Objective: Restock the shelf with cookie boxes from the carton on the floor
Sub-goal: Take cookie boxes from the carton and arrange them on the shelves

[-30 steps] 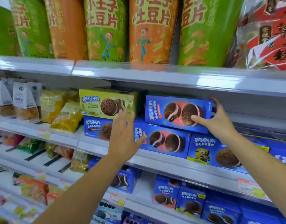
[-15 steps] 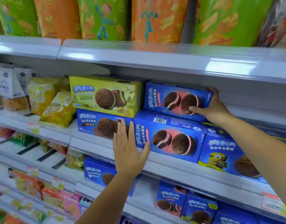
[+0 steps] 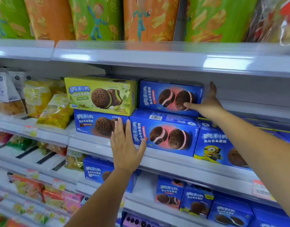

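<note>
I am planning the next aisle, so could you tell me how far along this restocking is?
Done: a green cardboard cookie box sits on a blue chocolate-cookie box, with a blue pink-cream cookie box beside them. In hand: the right hand presses a second blue pink-cream box on top; the left hand lies flat against the lower boxes. Left: unknown, the carton is out of view.

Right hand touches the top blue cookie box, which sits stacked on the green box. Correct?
No. In the head view, the top blue box the right hand touches sits on a lower blue box; the green box is beside it.
</note>
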### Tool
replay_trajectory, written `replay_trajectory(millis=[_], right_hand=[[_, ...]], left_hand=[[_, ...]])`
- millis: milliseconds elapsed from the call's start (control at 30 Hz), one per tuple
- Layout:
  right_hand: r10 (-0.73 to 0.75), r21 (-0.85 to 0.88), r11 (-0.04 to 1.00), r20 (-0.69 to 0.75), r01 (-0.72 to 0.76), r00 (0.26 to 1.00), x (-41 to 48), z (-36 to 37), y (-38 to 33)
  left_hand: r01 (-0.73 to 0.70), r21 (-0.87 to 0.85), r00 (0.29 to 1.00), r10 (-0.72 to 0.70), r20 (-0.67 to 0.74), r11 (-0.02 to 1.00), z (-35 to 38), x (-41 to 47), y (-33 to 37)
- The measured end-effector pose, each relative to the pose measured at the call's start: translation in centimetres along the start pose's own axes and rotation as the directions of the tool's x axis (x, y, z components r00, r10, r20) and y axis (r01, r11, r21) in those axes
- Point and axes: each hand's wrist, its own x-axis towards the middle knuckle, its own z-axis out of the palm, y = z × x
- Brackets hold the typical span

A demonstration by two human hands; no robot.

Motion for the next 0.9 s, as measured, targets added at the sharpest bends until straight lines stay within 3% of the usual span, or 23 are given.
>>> replay_trajectory(millis=[167, 267, 400, 467, 533, 600, 667, 733, 767, 833, 900], right_hand=[[-0.183, 0.066, 0.977, -0.228, 0.202, 0.956, -7.0, -0.4, 0.9], [-0.352, 0.212, 0.889, -0.248, 0.405, 0.903, -14.5, 0.6, 3.1], [-0.368, 0.308, 0.885, 0.006, 0.348, 0.93, -25.8, 4.6, 8.9], [-0.247, 0.299, 0.937, 0.201, 0.181, 0.948, -30.9, 7.8, 13.9], [-0.053, 0.205, 0.978, 0.404, -0.034, 0.913, -35.9, 11.3, 19.9], [0.116, 0.014, 0.989, 0.563, -0.15, 0.818, -40.9, 15.2, 26.9], [0.298, -0.195, 0.954, 0.66, -0.226, 0.689, -46.0, 18.9, 34.5], [0.439, -0.355, 0.898, 0.707, -0.258, 0.554, -51.2, 22.2, 41.9], [0.5, -0.422, 0.866, 0.724, -0.268, 0.476, -53.7, 23.6, 45.1], [0.588, -0.529, 0.809, 0.737, -0.257, 0.333, -58.3, 25.8, 50.8], [0.638, -0.591, 0.769, 0.738, -0.246, 0.22, -62.2, 28.2, 55.3]], left_hand=[[-0.073, -0.177, 0.993, 0.088, 0.077, 0.981, -2.3, -0.6, -0.4], [-0.168, -0.241, 0.983, 0.181, 0.035, 0.956, -3.6, -4.8, -0.4], [-0.246, -0.26, 0.951, 0.285, 0.124, 0.934, -2.3, -15.6, -2.0], [-0.176, -0.283, 0.927, 0.256, 0.275, 0.943, -0.5, -23.0, -3.7], [-0.017, -0.237, 0.87, 0.131, 0.476, 0.971, 1.5, -31.9, -5.8], [0.122, -0.122, 0.731, -0.007, 0.682, 0.985, 3.1, -40.9, -7.7], [0.242, 0.078, 0.454, -0.184, 0.872, 0.967, 4.1, -49.0, -9.5], [0.245, 0.261, 0.138, -0.3, 0.944, 0.934, 5.2, -56.2, -11.5], [0.231, 0.31, 0.036, -0.327, 0.944, 0.922, 5.7, -59.6, -12.4], [0.227, 0.371, -0.087, -0.36, 0.929, 0.901, 7.2, -65.5, -14.3], [0.236, 0.406, -0.141, -0.382, 0.913, 0.883, 9.1, -70.1, -16.5]])
